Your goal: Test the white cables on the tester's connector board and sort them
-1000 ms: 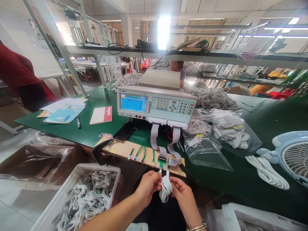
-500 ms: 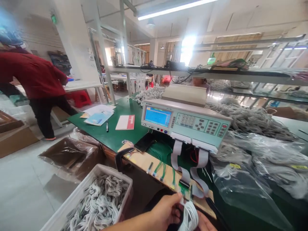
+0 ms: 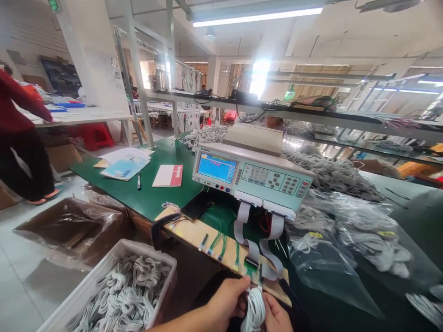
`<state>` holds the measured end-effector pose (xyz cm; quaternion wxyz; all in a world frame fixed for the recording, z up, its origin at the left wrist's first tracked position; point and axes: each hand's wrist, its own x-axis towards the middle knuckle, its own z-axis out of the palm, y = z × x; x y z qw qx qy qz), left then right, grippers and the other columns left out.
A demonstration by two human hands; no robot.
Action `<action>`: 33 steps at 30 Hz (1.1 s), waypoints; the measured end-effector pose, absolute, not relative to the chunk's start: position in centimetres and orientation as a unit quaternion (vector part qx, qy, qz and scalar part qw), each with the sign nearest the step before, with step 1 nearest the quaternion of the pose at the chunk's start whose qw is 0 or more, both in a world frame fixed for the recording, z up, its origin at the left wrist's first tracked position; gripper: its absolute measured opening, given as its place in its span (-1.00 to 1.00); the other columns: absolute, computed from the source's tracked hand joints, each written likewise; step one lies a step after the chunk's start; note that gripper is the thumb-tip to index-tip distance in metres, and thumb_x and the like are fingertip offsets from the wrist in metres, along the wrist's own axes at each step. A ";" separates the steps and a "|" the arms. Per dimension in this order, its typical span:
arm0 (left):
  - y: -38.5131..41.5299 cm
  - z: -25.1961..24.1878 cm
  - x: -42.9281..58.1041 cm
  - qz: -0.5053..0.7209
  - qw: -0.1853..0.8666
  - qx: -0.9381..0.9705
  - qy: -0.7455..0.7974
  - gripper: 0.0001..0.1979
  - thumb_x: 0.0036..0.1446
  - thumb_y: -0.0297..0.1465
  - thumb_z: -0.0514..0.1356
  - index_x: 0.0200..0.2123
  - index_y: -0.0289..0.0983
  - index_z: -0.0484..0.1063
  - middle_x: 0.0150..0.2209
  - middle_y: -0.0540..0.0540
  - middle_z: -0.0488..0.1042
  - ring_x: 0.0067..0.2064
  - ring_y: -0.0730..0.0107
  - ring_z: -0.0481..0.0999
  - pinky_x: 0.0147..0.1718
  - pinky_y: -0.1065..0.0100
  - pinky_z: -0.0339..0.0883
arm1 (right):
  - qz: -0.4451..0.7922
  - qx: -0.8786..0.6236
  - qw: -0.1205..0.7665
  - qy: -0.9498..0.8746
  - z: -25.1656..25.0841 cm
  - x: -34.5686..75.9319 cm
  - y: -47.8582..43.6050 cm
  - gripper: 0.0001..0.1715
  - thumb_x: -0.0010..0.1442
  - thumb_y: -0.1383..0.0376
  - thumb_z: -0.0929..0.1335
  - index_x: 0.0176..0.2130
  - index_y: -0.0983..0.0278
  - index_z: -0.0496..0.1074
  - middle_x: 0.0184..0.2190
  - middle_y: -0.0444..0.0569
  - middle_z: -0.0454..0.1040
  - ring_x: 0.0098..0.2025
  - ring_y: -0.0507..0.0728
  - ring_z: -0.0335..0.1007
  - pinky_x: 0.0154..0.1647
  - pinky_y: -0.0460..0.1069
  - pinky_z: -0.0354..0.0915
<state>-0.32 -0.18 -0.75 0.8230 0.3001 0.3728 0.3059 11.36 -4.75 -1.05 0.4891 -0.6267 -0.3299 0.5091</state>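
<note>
Both my hands hold one coiled white cable bundle (image 3: 254,310) at the bottom edge of the view. My left hand (image 3: 224,302) pinches its left side and my right hand (image 3: 275,316) grips its right side. The cable's ends reach up to the green connector fixture (image 3: 251,266) on a wooden board (image 3: 194,233). Grey ribbon cables (image 3: 242,221) run from the board to a pale cable tester (image 3: 251,175) with a lit blue screen (image 3: 217,168).
A white bin (image 3: 104,276) of coiled white cables stands at lower left. Clear bags of cables (image 3: 332,240) lie right of the tester on the green table (image 3: 152,196). A plastic-lined cardboard box (image 3: 69,226) sits on the floor. A person in red (image 3: 17,133) stands far left.
The camera swung up and left, then settled slightly; my hands stay on the cable bundle at the fixture. The person in red has moved further left.
</note>
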 end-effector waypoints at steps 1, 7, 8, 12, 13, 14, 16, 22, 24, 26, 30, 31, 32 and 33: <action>-0.5 -0.6 -0.5 0.304 0.828 0.297 0.366 -0.56 -0.15 -0.05 0.12 -0.46 -0.37 0.39 -0.62 0.02 0.24 -0.66 0.65 0.12 -0.67 0.55 -0.05 | 0.496 -0.639 0.488 -0.328 -0.8 11.1 -5.0 -0.57 -0.22 -0.02 0.38 -0.48 0.29 0.41 -0.81 -0.19 0.27 -0.79 -0.01 0.08 -0.81 -0.13 0.01; -2.5 0.1 -1.0 0.327 0.841 0.255 0.347 -0.62 -0.14 -0.10 0.16 -0.44 -0.35 0.35 -0.59 0.03 0.30 -0.54 0.55 0.26 -0.50 0.49 0.12 | 0.432 -0.652 0.547 -0.299 0.2 9.4 -6.3 -0.62 -0.17 0.04 0.38 -0.52 0.32 0.35 -0.76 -0.18 0.27 -0.76 -0.05 0.06 -0.82 -0.16 -0.05; -2.7 0.1 -1.0 0.332 0.844 0.244 0.345 -0.63 -0.14 -0.10 0.15 -0.44 -0.34 0.34 -0.60 0.04 0.29 -0.54 0.54 0.26 -0.49 0.47 0.13 | 0.429 -0.653 0.552 -0.291 0.3 9.2 -6.4 -0.61 -0.16 0.03 0.38 -0.53 0.32 0.34 -0.76 -0.19 0.26 -0.77 -0.05 0.05 -0.83 -0.17 -0.05; -3.4 -0.3 -0.9 0.336 0.852 0.213 0.340 -0.63 -0.11 -0.09 0.13 -0.46 -0.32 0.31 -0.58 0.03 0.33 -0.54 0.51 0.29 -0.47 0.44 0.16 | 0.425 -0.666 0.546 -0.281 0.5 8.6 -7.1 -0.61 -0.16 0.03 0.38 -0.56 0.31 0.32 -0.78 -0.22 0.23 -0.79 -0.07 0.01 -0.85 -0.17 -0.07; -3.4 -0.4 -0.9 0.335 0.854 0.210 0.339 -0.63 -0.11 -0.09 0.13 -0.46 -0.33 0.31 -0.58 0.02 0.34 -0.55 0.51 0.29 -0.49 0.44 0.16 | 0.425 -0.668 0.540 -0.286 0.5 8.6 -7.2 -0.62 -0.15 0.03 0.37 -0.56 0.31 0.33 -0.79 -0.23 0.22 -0.79 -0.07 0.02 -0.84 -0.17 -0.06; -3.4 -0.4 -0.9 0.334 0.856 0.207 0.336 -0.63 -0.11 -0.09 0.13 -0.46 -0.33 0.31 -0.59 0.02 0.34 -0.57 0.51 0.29 -0.50 0.44 0.15 | 0.427 -0.668 0.535 -0.292 0.4 8.7 -7.3 -0.62 -0.13 0.03 0.36 -0.55 0.31 0.34 -0.78 -0.23 0.22 -0.79 -0.07 0.02 -0.84 -0.17 -0.05; -3.5 -0.3 -0.8 0.332 0.863 0.204 0.322 -0.62 -0.09 -0.09 0.11 -0.46 -0.34 0.30 -0.61 0.00 0.34 -0.60 0.50 0.30 -0.54 0.43 0.15 | 0.438 -0.664 0.525 -0.303 0.2 8.9 -7.4 -0.62 -0.09 0.03 0.34 -0.49 0.32 0.38 -0.77 -0.23 0.23 -0.76 -0.06 0.05 -0.82 -0.17 -0.02; -3.7 0.0 0.0 0.379 0.864 0.162 0.288 -0.69 -0.02 -0.16 0.08 -0.48 -0.32 0.25 -0.63 0.02 0.31 -0.62 0.49 0.31 -0.56 0.43 0.17 | 0.498 -0.630 0.528 -0.275 -0.5 9.6 -6.7 -0.59 -0.01 0.03 0.29 -0.42 0.35 0.40 -0.77 -0.25 0.16 -0.75 -0.09 -0.06 -0.80 -0.19 -0.10; -3.7 -0.2 0.1 0.387 0.861 0.157 0.290 -0.71 -0.02 -0.18 0.09 -0.47 -0.32 0.23 -0.61 0.02 0.31 -0.60 0.48 0.32 -0.56 0.43 0.17 | 0.518 -0.615 0.536 -0.257 -0.6 9.6 -6.6 -0.60 -0.02 0.04 0.30 -0.42 0.34 0.40 -0.76 -0.25 0.16 -0.74 -0.09 -0.07 -0.79 -0.19 -0.12; -3.7 -0.6 0.1 0.385 0.859 0.159 0.296 -0.73 -0.01 -0.19 0.09 -0.46 -0.31 0.23 -0.58 0.01 0.34 -0.58 0.49 0.32 -0.55 0.44 0.17 | 0.525 -0.605 0.545 -0.249 -0.7 9.6 -6.6 -0.62 -0.04 0.06 0.31 -0.41 0.34 0.40 -0.74 -0.24 0.17 -0.73 -0.09 -0.07 -0.78 -0.19 -0.13; -3.5 -1.1 -0.2 0.380 0.853 0.163 0.319 -0.74 -0.03 -0.21 0.12 -0.47 -0.32 0.23 -0.57 0.01 0.31 -0.55 0.54 0.29 -0.53 0.47 0.14 | 0.522 -0.608 0.549 -0.236 -1.0 9.8 -6.8 -0.61 -0.07 0.07 0.35 -0.37 0.34 0.40 -0.70 -0.21 0.22 -0.70 -0.08 -0.02 -0.75 -0.18 -0.08; -3.4 -1.1 -0.2 0.378 0.852 0.163 0.324 -0.73 -0.03 -0.21 0.12 -0.48 -0.32 0.23 -0.57 0.02 0.31 -0.55 0.54 0.28 -0.53 0.47 0.14 | 0.526 -0.608 0.546 -0.236 -1.1 9.9 -6.8 -0.61 -0.08 0.07 0.35 -0.36 0.34 0.39 -0.70 -0.21 0.22 -0.70 -0.07 -0.01 -0.74 -0.18 -0.07; -3.4 -1.2 -0.2 0.375 0.851 0.164 0.328 -0.73 -0.04 -0.21 0.13 -0.48 -0.32 0.23 -0.57 0.02 0.30 -0.54 0.54 0.28 -0.53 0.48 0.13 | 0.531 -0.605 0.544 -0.237 -1.1 9.9 -6.8 -0.62 -0.07 0.07 0.34 -0.37 0.33 0.39 -0.70 -0.22 0.22 -0.70 -0.07 -0.01 -0.73 -0.18 -0.07; -3.3 -1.3 -0.2 0.374 0.850 0.165 0.332 -0.72 -0.04 -0.20 0.13 -0.48 -0.32 0.23 -0.57 0.02 0.30 -0.53 0.54 0.27 -0.52 0.48 0.12 | 0.536 -0.601 0.542 -0.240 -1.1 10.0 -6.8 -0.63 -0.05 0.07 0.34 -0.37 0.33 0.39 -0.70 -0.22 0.21 -0.70 -0.07 -0.02 -0.73 -0.18 -0.06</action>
